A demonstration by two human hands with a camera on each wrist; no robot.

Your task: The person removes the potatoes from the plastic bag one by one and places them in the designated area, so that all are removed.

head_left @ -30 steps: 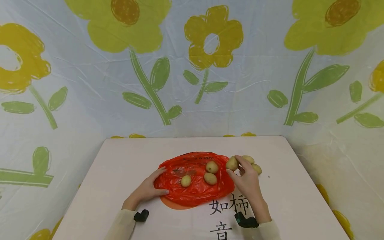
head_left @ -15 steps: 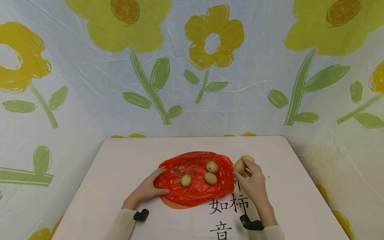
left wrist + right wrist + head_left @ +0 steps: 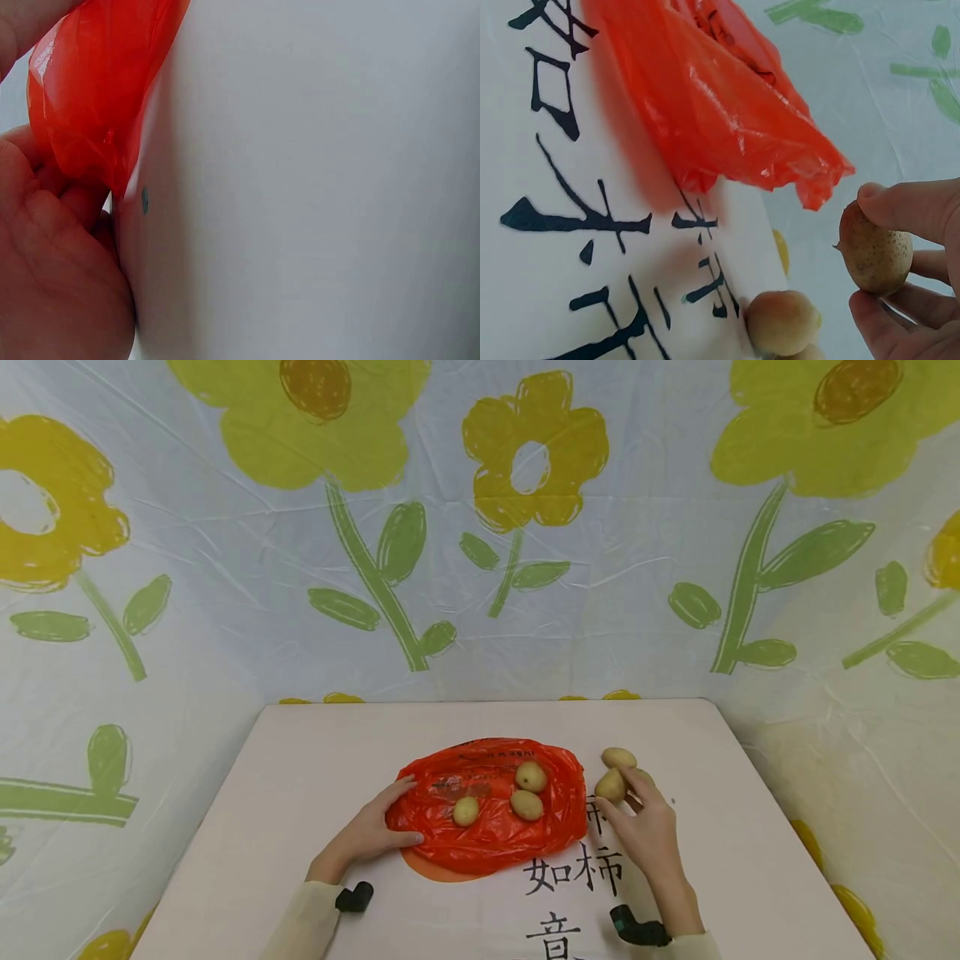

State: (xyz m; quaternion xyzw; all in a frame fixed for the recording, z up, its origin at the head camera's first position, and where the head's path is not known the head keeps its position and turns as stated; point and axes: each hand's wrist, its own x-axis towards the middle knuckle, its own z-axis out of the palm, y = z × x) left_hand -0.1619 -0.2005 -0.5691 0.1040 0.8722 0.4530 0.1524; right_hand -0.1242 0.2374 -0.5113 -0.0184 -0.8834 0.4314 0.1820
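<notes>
A red plastic bag (image 3: 487, 843) lies spread on the table, with three potatoes showing in it, among them a potato (image 3: 466, 812) left of the other two. My left hand (image 3: 371, 827) holds the bag's left edge, thumb in front and fingers behind; in the left wrist view the fingers (image 3: 75, 199) curl at the red film. To the right of the bag, my right hand (image 3: 648, 827) pinches a potato (image 3: 876, 251) between thumb and fingers. Close behind it lies another potato (image 3: 618, 757), and a further one is partly hidden by the fingers.
The pale table (image 3: 315, 752) carries black written characters (image 3: 551, 877) in front of the bag and an orange patch under its front edge. Flower-printed cloth (image 3: 600, 610) hangs behind the table and at both sides.
My right hand has moved right and slightly nearer with its potato, from the bag's right edge to beside the loose potatoes. The left hand and the bag stay nearly still.
</notes>
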